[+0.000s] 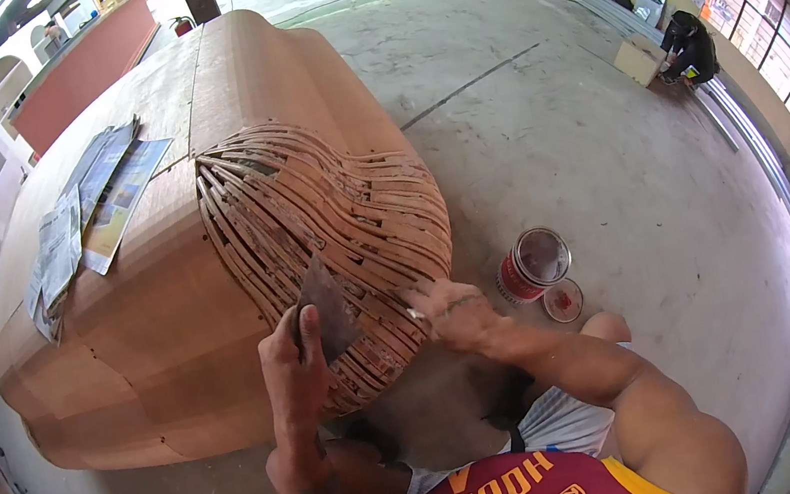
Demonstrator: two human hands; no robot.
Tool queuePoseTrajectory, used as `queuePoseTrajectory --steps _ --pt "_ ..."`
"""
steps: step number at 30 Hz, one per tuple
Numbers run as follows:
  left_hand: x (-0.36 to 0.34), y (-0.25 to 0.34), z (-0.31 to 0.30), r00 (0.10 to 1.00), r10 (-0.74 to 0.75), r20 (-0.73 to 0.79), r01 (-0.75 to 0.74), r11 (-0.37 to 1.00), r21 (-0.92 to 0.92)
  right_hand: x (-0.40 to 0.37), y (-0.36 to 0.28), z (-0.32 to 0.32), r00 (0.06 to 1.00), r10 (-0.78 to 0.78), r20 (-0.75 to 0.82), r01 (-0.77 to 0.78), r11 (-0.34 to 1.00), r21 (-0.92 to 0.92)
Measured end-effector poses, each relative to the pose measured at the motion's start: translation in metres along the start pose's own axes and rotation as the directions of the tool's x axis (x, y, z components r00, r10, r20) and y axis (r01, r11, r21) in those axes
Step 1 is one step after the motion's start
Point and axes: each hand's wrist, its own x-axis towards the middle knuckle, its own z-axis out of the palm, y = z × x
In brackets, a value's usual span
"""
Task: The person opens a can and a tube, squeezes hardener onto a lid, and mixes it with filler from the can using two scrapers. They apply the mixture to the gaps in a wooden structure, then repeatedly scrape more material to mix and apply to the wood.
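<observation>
My left hand (294,354) is closed on one edge of a flat grey putty-smeared plate (331,309), thumb on top. It holds the plate upright against the strip-built end of the wooden form. At the right side of those curved wooden strips (307,199), my right hand (457,315) is closed with its fingertips at the strips. Something small and whitish shows by its fingers; I cannot make out what it is. Dark gaps and pale filler smears show between the strips.
Newspaper sheets (91,204) lie on the large plywood form (162,310). On the floor at right stand an open red can (522,269) and its round lid (563,301). A person (688,47) crouches far right beside a board (640,61) and long metal profiles (753,136).
</observation>
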Motion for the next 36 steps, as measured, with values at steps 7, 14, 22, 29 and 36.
queuePoseTrajectory --steps 7,14,22,29,36 --pt "0.001 -0.004 -0.001 0.998 0.04 -0.054 -0.042 0.999 -0.032 0.076 0.065 0.02 0.882 0.219 -0.416 -0.305 0.94 -0.152" --pt "0.006 -0.007 0.003 0.995 0.059 -0.084 -0.062 0.998 -0.03 0.021 -0.013 0.051 0.952 0.088 -0.292 -0.143 0.975 -0.172" --pt "0.014 -0.034 0.029 0.995 -0.005 -0.102 -0.01 0.989 -0.145 -0.057 0.004 0.054 0.998 0.007 -0.068 0.023 0.9 0.436" --pt "-0.032 0.011 0.063 0.976 -0.047 0.214 0.123 0.925 -0.359 -0.144 0.038 -0.058 0.936 0.351 0.001 0.059 -0.159 0.986" --pt "-0.094 0.044 0.101 0.931 -0.137 0.339 0.268 0.885 -0.38 -0.228 0.088 -0.112 0.744 0.568 -0.351 0.159 0.359 0.92"
